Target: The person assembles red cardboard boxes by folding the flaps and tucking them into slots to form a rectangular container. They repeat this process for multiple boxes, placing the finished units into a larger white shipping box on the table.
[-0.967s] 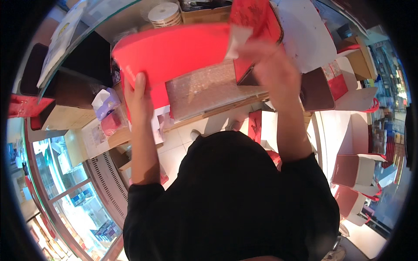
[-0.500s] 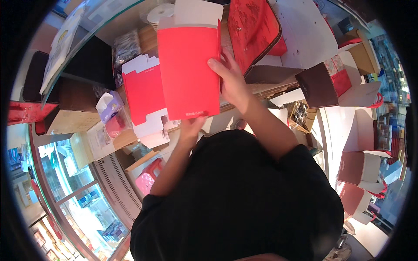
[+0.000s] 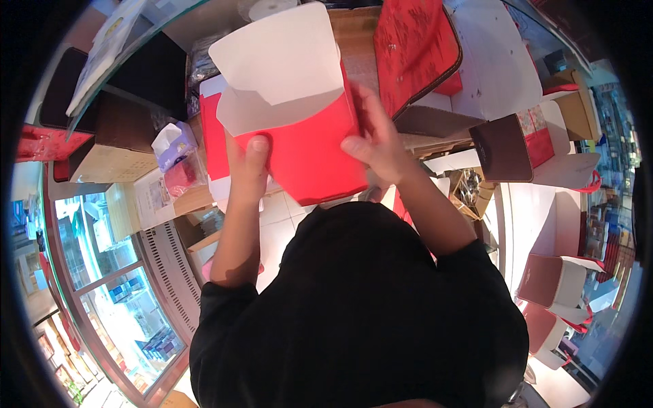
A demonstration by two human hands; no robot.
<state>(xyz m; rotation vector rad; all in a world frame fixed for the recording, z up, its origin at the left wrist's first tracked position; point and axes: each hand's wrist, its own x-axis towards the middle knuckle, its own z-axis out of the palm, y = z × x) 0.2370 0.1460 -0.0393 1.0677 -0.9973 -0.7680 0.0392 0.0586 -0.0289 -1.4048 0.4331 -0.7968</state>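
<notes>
Between my hands is a red cardboard box (image 3: 309, 153), its mouth gaping toward the far side and its white-lined flap standing up. My left hand (image 3: 250, 166) grips its left edge, thumb on the red front and fingers hidden behind. On the right edge my right hand (image 3: 377, 139) holds it the same way, thumb against the front. The box tilts, its lower end close to my body. Behind my left hand lie flat red and white box blanks (image 3: 214, 139), partly covered by the held box.
A purple tissue box (image 3: 175, 146) stands left on the wooden counter (image 3: 194, 198). Right of my hands are a large red patterned box (image 3: 415, 54) and an open dark-brown box (image 3: 503, 143). A carton (image 3: 112, 166) sits at far left. Glass display cases (image 3: 112, 285) line the lower left.
The red box has gone from flat-sided and closed-looking to spread open at its mouth, tilted toward me. My left hand has moved from its bottom edge up to its left side.
</notes>
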